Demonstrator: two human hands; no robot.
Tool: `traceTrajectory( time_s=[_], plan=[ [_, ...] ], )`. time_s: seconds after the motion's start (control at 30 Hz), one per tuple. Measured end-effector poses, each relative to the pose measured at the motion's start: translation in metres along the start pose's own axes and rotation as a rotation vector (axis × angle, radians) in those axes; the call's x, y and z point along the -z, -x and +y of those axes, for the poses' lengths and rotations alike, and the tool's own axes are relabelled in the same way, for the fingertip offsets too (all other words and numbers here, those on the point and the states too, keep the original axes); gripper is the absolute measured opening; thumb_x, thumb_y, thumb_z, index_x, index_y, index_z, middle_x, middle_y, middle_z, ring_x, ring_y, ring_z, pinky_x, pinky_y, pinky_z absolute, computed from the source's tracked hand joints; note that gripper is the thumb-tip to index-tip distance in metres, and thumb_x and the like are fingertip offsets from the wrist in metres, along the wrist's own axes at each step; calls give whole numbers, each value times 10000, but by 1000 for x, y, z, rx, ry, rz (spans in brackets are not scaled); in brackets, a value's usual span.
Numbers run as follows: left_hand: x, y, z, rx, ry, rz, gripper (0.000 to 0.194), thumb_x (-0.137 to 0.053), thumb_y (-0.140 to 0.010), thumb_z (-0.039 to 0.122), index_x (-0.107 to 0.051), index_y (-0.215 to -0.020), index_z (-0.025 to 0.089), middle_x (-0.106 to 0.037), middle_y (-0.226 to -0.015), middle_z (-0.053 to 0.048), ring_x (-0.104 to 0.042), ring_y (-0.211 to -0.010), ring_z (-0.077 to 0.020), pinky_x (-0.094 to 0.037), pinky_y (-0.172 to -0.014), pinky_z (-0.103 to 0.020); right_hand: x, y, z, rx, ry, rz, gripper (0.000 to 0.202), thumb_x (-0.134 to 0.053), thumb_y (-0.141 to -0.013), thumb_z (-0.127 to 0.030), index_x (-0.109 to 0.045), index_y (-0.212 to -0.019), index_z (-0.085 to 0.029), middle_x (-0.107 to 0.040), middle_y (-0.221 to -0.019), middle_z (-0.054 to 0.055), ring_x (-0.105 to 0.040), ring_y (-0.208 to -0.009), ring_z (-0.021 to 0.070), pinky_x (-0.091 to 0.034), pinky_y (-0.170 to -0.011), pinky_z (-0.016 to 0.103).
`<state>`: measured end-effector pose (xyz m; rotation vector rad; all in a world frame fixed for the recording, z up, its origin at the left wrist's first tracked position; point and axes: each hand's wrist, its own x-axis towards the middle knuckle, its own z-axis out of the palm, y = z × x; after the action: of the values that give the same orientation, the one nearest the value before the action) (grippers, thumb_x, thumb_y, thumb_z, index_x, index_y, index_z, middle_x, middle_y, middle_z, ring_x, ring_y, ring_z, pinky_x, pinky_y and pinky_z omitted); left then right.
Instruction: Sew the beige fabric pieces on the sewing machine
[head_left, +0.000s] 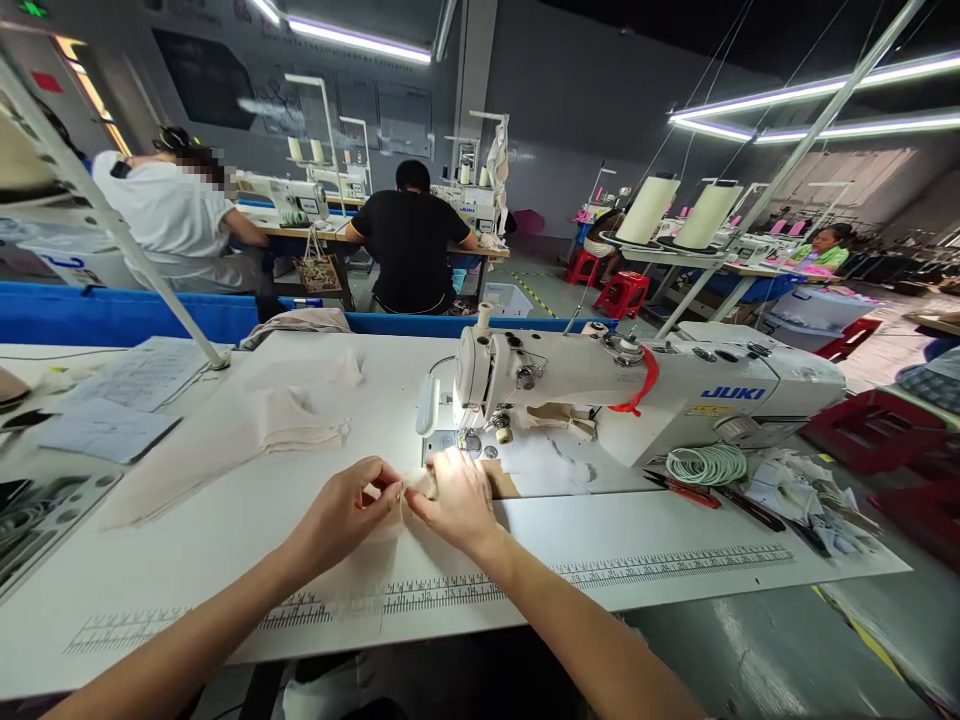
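A white sewing machine (675, 400) stands on the white table, its needle area just beyond my hands. My left hand (356, 510) pinches the edge of a thin, sheer cream fabric (367, 570), which hangs down over the printed ruler. Beside it, my right hand (457, 495) is closed on the same fabric near the needle plate (442, 440); part of the cloth is hidden under its fingers. The two hands almost touch at the fingertips. More sheer fabric pieces (296, 425) lie to the left of the machine.
Scissors (686, 490), a coil of pale green cord (706, 465) and fabric scraps (810, 490) lie at the right. Papers (142, 375) and a grey tray (60, 530) are at the left, near a slanting metal pole (127, 240). People sit at machines beyond a blue cloth edge.
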<state>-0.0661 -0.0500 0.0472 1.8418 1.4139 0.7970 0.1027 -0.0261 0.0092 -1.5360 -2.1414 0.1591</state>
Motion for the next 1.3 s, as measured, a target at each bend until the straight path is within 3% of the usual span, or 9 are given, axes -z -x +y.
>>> traceTrajectory(
  time_s=[0.07,0.17,0.3,0.5,0.63,0.83,0.93,1.1,1.3],
  plan=[
    [7,7,1,31,84,31,297,-492,-817,478,-582,-791,196,-621,-828,-29,-561,-741,-177,-429,-607,-270,-3,0,-1,-2,-115,37,13,-565,-779,-206,-564,-774,-194,-568,-742,-1,-524,-721,175,-371,-652,287],
    [19,12,-4,104,270,78,341,-500,-805,520,-513,-724,189,-517,-697,8,-508,-673,-152,-460,-669,-295,3,4,3,4,-268,61,163,-443,-776,-85,-562,-740,-190,-577,-680,-18,-531,-650,144,-363,-596,257],
    [26,13,-13,180,368,134,368,-491,-801,537,-433,-682,194,-357,-599,54,-390,-560,-113,-419,-584,-270,16,15,2,32,-343,41,201,-471,-783,-127,-573,-952,-163,-588,-732,-3,-556,-646,145,-408,-589,241],
    [18,22,0,36,155,208,296,-472,-829,485,-496,-769,195,-531,-723,-3,-508,-649,-147,-402,-528,-243,4,13,-30,81,-49,32,343,-672,-726,-412,-552,-923,-159,-608,-840,84,-593,-704,243,-430,-529,301],
    [16,35,7,76,166,272,300,-492,-804,502,-486,-789,202,-585,-825,-31,-555,-711,-168,-339,-450,-215,-4,2,-33,97,11,6,57,-557,-770,-195,-558,-824,-176,-624,-738,57,-592,-616,205,-391,-501,272],
    [29,33,-22,341,499,139,445,-493,-740,642,-439,-714,201,-376,-577,59,-357,-491,-102,-319,-469,-227,14,15,-1,247,-378,36,245,-378,-889,-148,-548,-1064,-171,-631,-732,17,-612,-655,165,-436,-597,258],
    [39,19,-39,276,192,2,404,-475,-779,594,-512,-766,192,-445,-581,40,-390,-503,-122,-289,-488,-236,23,15,21,256,-346,-52,163,-387,-909,-188,-548,-936,-195,-613,-711,15,-596,-630,178,-431,-562,281],
    [55,-12,-49,59,-586,6,186,-398,-839,241,-544,-733,196,-602,-689,-33,-537,-658,-198,-336,-599,-287,20,5,48,331,78,-1,224,-372,-923,-160,-521,-765,-215,-582,-730,55,-572,-650,219,-415,-552,328],
    [79,-48,-61,-69,-810,165,214,-402,-801,142,-606,-859,169,-635,-974,-123,-547,-961,-270,-432,-719,-343,18,13,56,252,242,74,187,-375,-900,-158,-553,-874,-207,-566,-823,87,-570,-692,246,-445,-537,355]
  ],
)
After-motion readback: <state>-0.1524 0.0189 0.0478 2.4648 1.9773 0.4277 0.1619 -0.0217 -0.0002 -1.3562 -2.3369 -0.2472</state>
